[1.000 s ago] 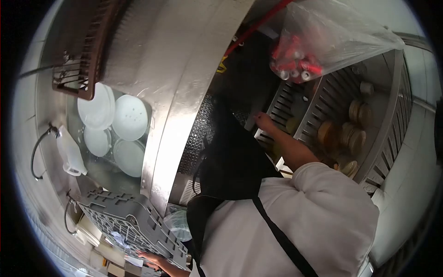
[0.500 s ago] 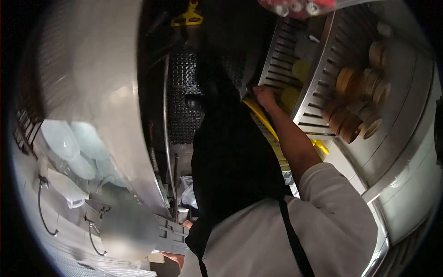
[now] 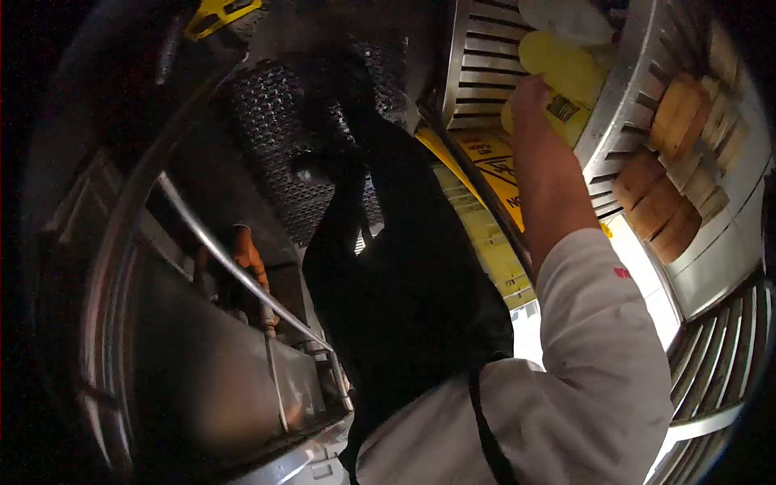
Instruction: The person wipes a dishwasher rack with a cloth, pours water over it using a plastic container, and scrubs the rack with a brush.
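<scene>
In the head view, the right grip point(image 3: 530, 99) is at the slatted shelf point(image 3: 485, 71), with the forearm point(image 3: 552, 174) coming up to it from the white sleeve point(image 3: 582, 275). The yellow containers point(image 3: 562, 63) lie on this shelf, directly beside the right grip: one is above it and to its right in the picture, and another, which has a dark label point(image 3: 563, 107), is just to its right and partly behind the hand and wrist. The fingers look bent inward, but they are blurred, so I cannot tell if they are clenched on a container or only touching it. The state of the left grip I cannot tell either, as the view does not show it.

Beyond the yellow containers, near the top edge, there is a pale see-through container point(image 3: 566, 18). On the other rack point(image 3: 629, 85), at the right, round brown stacks point(image 3: 677, 115) stand close together. A yellow sign point(image 3: 495, 171) with black print is below the slatted shelf in the picture, partly hidden by the forearm. The black apron point(image 3: 412, 283) fills the middle, and a black mat point(image 3: 279, 149) with many holes covers the floor. At the left, an orange item point(image 3: 248, 252) is near the metal rail point(image 3: 226, 259).
</scene>
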A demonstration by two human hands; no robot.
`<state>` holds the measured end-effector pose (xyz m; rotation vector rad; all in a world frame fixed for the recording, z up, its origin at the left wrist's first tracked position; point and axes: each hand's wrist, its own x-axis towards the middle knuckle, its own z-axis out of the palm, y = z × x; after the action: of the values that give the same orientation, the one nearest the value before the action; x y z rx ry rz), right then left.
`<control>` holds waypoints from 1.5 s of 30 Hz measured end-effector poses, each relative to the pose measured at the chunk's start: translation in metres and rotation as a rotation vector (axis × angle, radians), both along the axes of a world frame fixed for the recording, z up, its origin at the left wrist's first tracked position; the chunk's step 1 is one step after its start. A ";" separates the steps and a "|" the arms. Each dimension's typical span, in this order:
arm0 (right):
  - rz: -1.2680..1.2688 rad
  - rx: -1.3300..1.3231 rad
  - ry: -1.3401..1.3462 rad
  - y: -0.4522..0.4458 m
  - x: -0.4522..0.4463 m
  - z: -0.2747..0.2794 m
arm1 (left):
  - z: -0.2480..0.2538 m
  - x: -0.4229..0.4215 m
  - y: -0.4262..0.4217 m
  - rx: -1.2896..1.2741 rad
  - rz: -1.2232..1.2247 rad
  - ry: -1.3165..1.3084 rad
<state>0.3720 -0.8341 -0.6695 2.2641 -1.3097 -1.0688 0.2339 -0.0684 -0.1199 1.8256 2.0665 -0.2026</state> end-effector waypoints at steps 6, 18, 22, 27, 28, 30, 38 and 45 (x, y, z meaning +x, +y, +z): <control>-0.049 0.045 0.168 -0.014 -0.027 -0.022 | -0.024 0.028 -0.001 -0.024 -0.031 0.067; -0.083 -0.018 0.265 0.095 -0.162 0.010 | -0.030 0.050 0.007 -0.072 -0.051 0.099; 0.119 -0.025 0.777 0.031 -0.162 0.026 | -0.042 0.051 0.006 -0.086 -0.064 0.101; -0.212 -0.066 0.634 0.000 -0.171 0.008 | -0.043 0.046 0.006 -0.103 -0.067 0.091; -0.303 -0.088 0.534 0.006 -0.167 0.003 | -0.039 0.045 0.007 -0.105 -0.064 0.077; -0.512 -0.134 0.248 0.021 -0.154 -0.002 | -0.029 0.041 0.008 -0.108 -0.059 0.046; -0.214 0.078 -0.085 0.094 -0.049 0.033 | 0.051 -0.014 -0.001 -0.095 0.093 -0.192; 0.188 0.213 -0.190 0.144 0.053 0.090 | 0.126 -0.118 -0.003 -0.054 0.338 -0.434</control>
<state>0.4246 -0.6896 -0.5798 2.6427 -1.0649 -0.9884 0.1160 -0.0716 0.0056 1.3152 1.9851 0.2086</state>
